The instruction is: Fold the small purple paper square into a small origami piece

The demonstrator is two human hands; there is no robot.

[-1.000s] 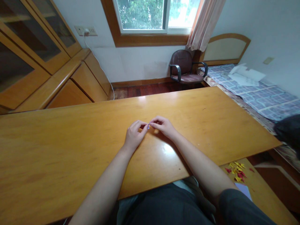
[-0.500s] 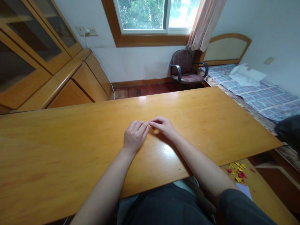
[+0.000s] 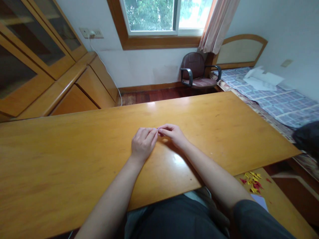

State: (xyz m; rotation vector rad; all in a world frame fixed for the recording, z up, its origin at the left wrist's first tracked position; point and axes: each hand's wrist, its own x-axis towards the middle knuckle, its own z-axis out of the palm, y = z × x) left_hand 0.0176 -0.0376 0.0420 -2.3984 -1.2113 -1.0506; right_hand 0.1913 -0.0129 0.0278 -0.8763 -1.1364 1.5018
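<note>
Over the middle of the wooden table [image 3: 74, 149], my two hands meet fingertip to fingertip. Between them shows a sliver of a small pale purple piece of paper [image 3: 155, 129], mostly covered by the fingers. My left hand [image 3: 143, 141] rests with its fingers bent and pinched on the paper from the left. From the right, my right hand [image 3: 172, 133] pinches it between thumb and forefinger. How the paper is folded cannot be made out.
Yellow and red folded paper pieces [image 3: 253, 182] lie on a lower surface at the right, beside purple paper sheets [image 3: 259, 201]. Beyond the table are an armchair [image 3: 195, 71], a bed [image 3: 286, 103] and a wooden cabinet [image 3: 67, 83].
My fingers have shifted slightly at the pinch, and a little more of the pale purple paper shows. Both arms stay nearly in place.
</note>
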